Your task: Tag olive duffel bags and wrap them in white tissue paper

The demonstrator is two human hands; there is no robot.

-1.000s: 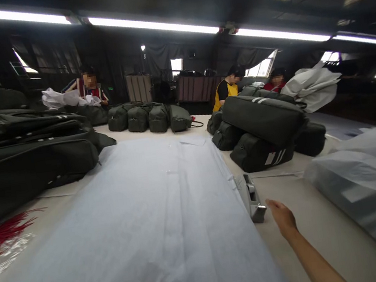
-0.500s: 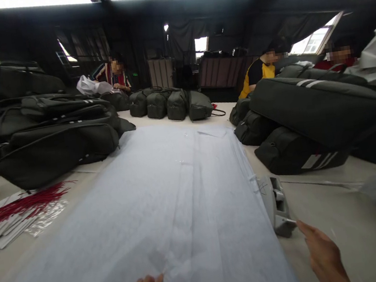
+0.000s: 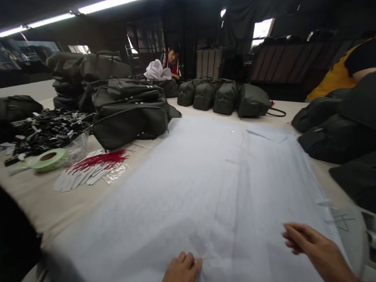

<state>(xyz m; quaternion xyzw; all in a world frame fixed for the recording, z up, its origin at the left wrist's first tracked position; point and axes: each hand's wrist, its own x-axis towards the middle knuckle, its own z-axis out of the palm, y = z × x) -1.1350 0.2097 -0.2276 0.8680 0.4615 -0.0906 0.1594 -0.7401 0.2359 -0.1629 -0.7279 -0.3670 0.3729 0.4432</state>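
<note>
A large white translucent sheet [image 3: 187, 183], creased along its right half, covers the middle of the table. My left hand [image 3: 179, 275] rests on its near part, the curled fingers and thumb pinching a wrinkled fold. Above the sheet, further right, my right hand [image 3: 311, 245] is closed in a pinch; a faint, clear bit that looks like tape shows at its fingertips. Beside that hand, at the sheet's right edge, stands a grey tape dispenser [image 3: 355, 234], partly cut off by the frame.
Dark bags are piled at left [image 3: 133, 125], lined up at the back [image 3: 226, 98] and stacked at right [image 3: 375, 180]. White tags with red cords [image 3: 90, 168], a pale green tape roll [image 3: 49, 159] and black straps [image 3: 49, 128] lie left. Other people work around the table.
My right hand has left the dispenser and moved left over the sheet, its fingers pinched. My left hand still holds the sheet. The view has turned left.
</note>
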